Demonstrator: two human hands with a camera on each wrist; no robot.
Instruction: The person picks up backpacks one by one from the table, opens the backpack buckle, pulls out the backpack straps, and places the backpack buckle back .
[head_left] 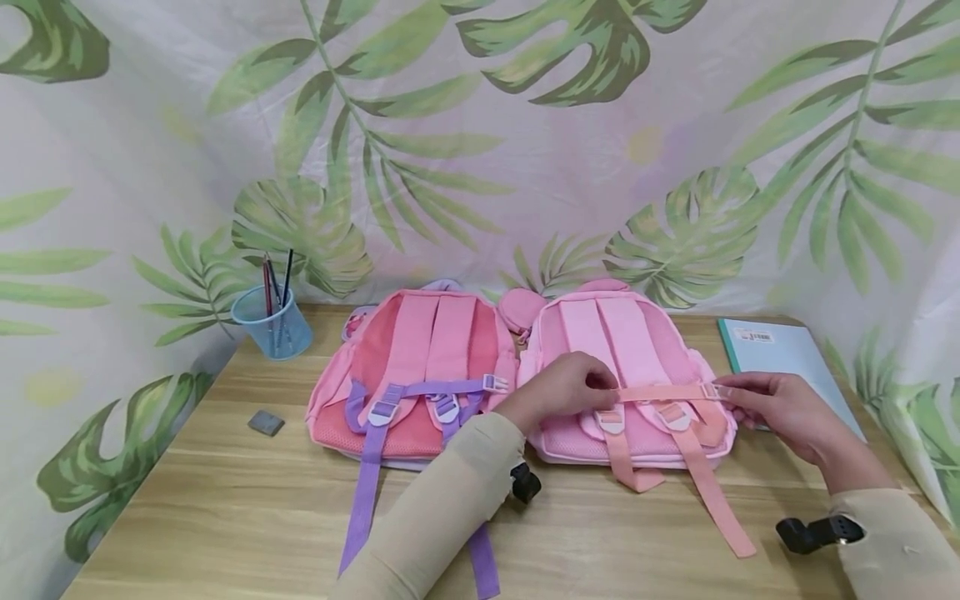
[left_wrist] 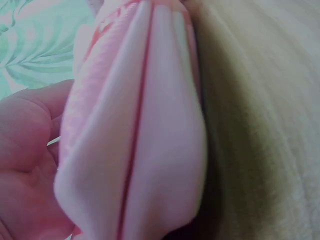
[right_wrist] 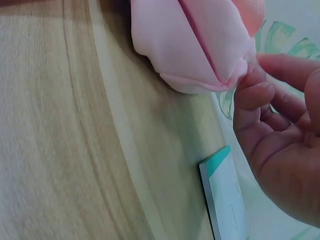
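A light pink backpack [head_left: 637, 442] lies back side up on the desk, its shoulder straps upward. An orange chest strap [head_left: 660, 392] is stretched across it, with a white buckle [head_left: 708, 391] at its right end. My left hand [head_left: 566, 387] pinches the left end of this strap; its fingertips are partly hidden. At the other end, my right hand [head_left: 776, 408] pinches the buckle between thumb and fingers. In the left wrist view the backpack's side [left_wrist: 165, 110] covers most of my left hand [left_wrist: 27, 150]. My right hand [right_wrist: 280, 115] is beside the backpack's corner [right_wrist: 200, 60] in the right wrist view.
A darker pink backpack [head_left: 358, 350] with purple straps [head_left: 367, 492] lies to the left. Farther left are a blue mesh pen cup [head_left: 273, 329] and a grey eraser [head_left: 266, 422]. A light blue notebook [head_left: 783, 354] lies at the right. Leaf-print cloth [head_left: 420, 125] hangs behind.
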